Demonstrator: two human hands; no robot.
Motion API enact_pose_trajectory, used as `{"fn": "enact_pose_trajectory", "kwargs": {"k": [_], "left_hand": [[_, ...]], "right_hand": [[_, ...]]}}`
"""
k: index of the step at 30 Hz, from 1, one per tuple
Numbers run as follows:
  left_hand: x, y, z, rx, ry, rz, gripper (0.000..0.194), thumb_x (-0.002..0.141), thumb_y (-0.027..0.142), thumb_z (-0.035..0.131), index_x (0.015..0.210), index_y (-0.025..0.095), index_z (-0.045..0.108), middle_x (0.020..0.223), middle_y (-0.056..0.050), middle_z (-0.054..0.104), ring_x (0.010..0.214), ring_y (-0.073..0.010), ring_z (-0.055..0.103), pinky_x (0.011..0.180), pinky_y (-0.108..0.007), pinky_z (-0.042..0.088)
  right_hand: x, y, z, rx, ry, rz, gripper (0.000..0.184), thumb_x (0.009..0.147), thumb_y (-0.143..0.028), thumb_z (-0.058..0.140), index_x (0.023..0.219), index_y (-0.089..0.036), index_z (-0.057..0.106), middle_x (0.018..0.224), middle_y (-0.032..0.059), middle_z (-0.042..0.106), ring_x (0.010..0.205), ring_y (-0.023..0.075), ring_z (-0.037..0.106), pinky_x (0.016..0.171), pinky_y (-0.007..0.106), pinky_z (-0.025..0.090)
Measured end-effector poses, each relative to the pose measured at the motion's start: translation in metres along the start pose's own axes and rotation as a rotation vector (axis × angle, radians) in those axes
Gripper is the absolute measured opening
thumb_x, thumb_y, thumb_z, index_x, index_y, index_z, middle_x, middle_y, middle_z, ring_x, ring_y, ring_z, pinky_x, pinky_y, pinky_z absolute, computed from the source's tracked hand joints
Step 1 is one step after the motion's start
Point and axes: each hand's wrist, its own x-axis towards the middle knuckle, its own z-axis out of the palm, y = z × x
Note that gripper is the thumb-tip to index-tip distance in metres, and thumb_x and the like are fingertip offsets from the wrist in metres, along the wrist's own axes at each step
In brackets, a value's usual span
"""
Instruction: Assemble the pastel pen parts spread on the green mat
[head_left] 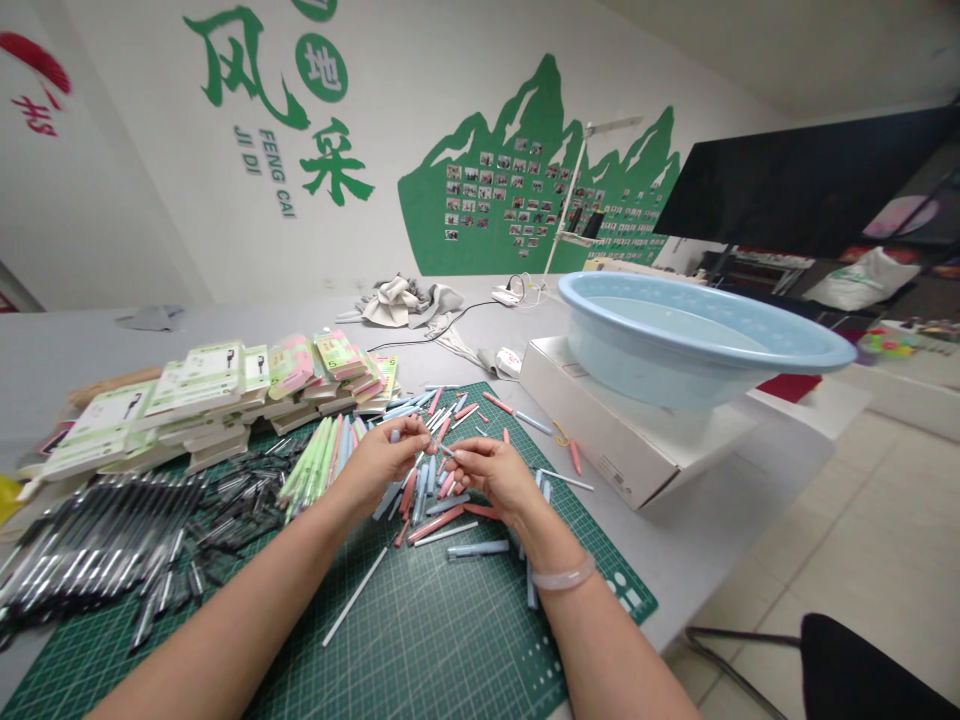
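The left hand (386, 460) and right hand (491, 472) pinch blue pen parts (445, 449); a basin (675, 365) on a box (592, 425) crowds the counter's (649, 545) right edge, cartons (196, 385) the mat's (420, 630) far edge.

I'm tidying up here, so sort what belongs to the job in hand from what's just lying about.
Likely part of the job:
pale blue piece in the right hand
coloured pen parts on the green cutting mat
bunched coloured pens
perhaps the black pens and small boxes

Apparently just lying about:
crumpled cloths
white bag
black chair
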Motion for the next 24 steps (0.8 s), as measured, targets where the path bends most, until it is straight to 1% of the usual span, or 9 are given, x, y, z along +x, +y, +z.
{"fn": "enact_pose_trajectory", "kwargs": {"k": [4, 7, 10, 12, 14, 16, 18, 21, 24], "left_hand": [[-0.001, -0.004, 0.007, 0.142, 0.071, 0.112, 0.015, 0.07, 0.029, 0.064, 0.077, 0.015, 0.061, 0.064, 0.0, 0.059, 0.051, -0.0083, 0.042, 0.047, -0.019, 0.029], [-0.002, -0.005, 0.009, 0.115, 0.066, 0.093, 0.017, 0.069, 0.029, 0.066, 0.078, 0.015, 0.061, 0.061, 0.001, 0.057, 0.051, -0.0086, 0.042, 0.047, -0.019, 0.028], [-0.001, -0.003, 0.005, -0.083, -0.001, -0.002, 0.023, 0.072, 0.033, 0.065, 0.084, 0.014, 0.061, 0.065, 0.001, 0.057, 0.044, -0.0047, 0.034, 0.041, -0.017, 0.02], [0.002, -0.001, 0.001, -0.283, -0.044, -0.06, 0.023, 0.076, 0.033, 0.06, 0.087, 0.012, 0.061, 0.07, -0.002, 0.059, 0.044, -0.004, 0.035, 0.039, -0.016, 0.02], [0.004, 0.001, -0.004, -0.473, -0.073, -0.103, 0.02, 0.078, 0.027, 0.057, 0.087, 0.01, 0.062, 0.075, -0.005, 0.06, 0.051, -0.0059, 0.045, 0.041, -0.015, 0.028], [0.007, 0.002, -0.007, -0.605, -0.09, -0.128, 0.016, 0.076, 0.018, 0.054, 0.085, 0.007, 0.063, 0.079, -0.009, 0.061, 0.062, -0.0098, 0.053, 0.049, -0.017, 0.04], [0.01, 0.001, -0.01, -0.678, -0.057, -0.133, 0.015, 0.076, 0.011, 0.052, 0.082, 0.006, 0.064, 0.082, -0.012, 0.063, 0.073, -0.0136, 0.058, 0.062, -0.022, 0.048], [0.012, -0.003, -0.013, -0.732, 0.03, -0.137, 0.017, 0.082, 0.014, 0.049, 0.082, 0.007, 0.064, 0.087, -0.013, 0.063, 0.079, -0.0158, 0.059, 0.072, -0.027, 0.051], [0.014, -0.009, -0.016, -0.686, 0.12, -0.142, 0.021, 0.085, 0.025, 0.051, 0.086, 0.009, 0.065, 0.08, -0.008, 0.062, 0.068, -0.0118, 0.057, 0.061, -0.023, 0.051]], "right_hand": [[-0.003, 0.0, 0.009, 0.023, -0.014, -0.033, 0.033, 0.061, -0.027, 0.075, 0.09, -0.012, 0.067, 0.067, 0.005, 0.069, 0.053, 0.0117, 0.06, 0.053, 0.023, 0.047], [-0.003, 0.001, 0.013, 0.051, -0.006, -0.033, 0.035, 0.061, -0.026, 0.076, 0.091, -0.012, 0.067, 0.068, 0.005, 0.069, 0.055, 0.0118, 0.061, 0.054, 0.023, 0.048], [-0.001, 0.002, 0.013, 0.101, 0.031, -0.014, 0.031, 0.059, -0.025, 0.078, 0.085, -0.011, 0.069, 0.069, 0.0059, 0.069, 0.056, 0.0102, 0.061, 0.056, 0.021, 0.049], [0.0, 0.003, 0.01, 0.127, 0.051, -0.002, 0.029, 0.058, -0.025, 0.078, 0.083, -0.011, 0.069, 0.069, 0.0059, 0.069, 0.056, 0.0095, 0.061, 0.056, 0.02, 0.049], [0.001, 0.004, 0.008, 0.136, 0.053, 0.005, 0.029, 0.059, -0.025, 0.078, 0.083, -0.012, 0.069, 0.069, 0.0059, 0.069, 0.056, 0.0097, 0.062, 0.056, 0.02, 0.049], [0.001, 0.005, 0.007, 0.121, 0.054, 0.0, 0.029, 0.06, -0.025, 0.077, 0.084, -0.012, 0.068, 0.069, 0.006, 0.069, 0.057, 0.0101, 0.062, 0.056, 0.02, 0.049], [0.0, 0.005, 0.008, 0.078, 0.058, -0.022, 0.028, 0.06, -0.026, 0.077, 0.084, -0.012, 0.068, 0.068, 0.0058, 0.069, 0.057, 0.0105, 0.062, 0.055, 0.02, 0.048], [-0.002, 0.005, 0.012, -0.011, 0.046, -0.074, 0.026, 0.062, -0.028, 0.074, 0.082, -0.013, 0.068, 0.065, 0.0045, 0.068, 0.052, 0.0111, 0.06, 0.052, 0.022, 0.047], [-0.004, 0.004, 0.016, -0.096, 0.044, -0.098, 0.022, 0.063, -0.029, 0.072, 0.08, -0.015, 0.067, 0.064, 0.0031, 0.067, 0.048, 0.0118, 0.059, 0.048, 0.024, 0.046]]}}
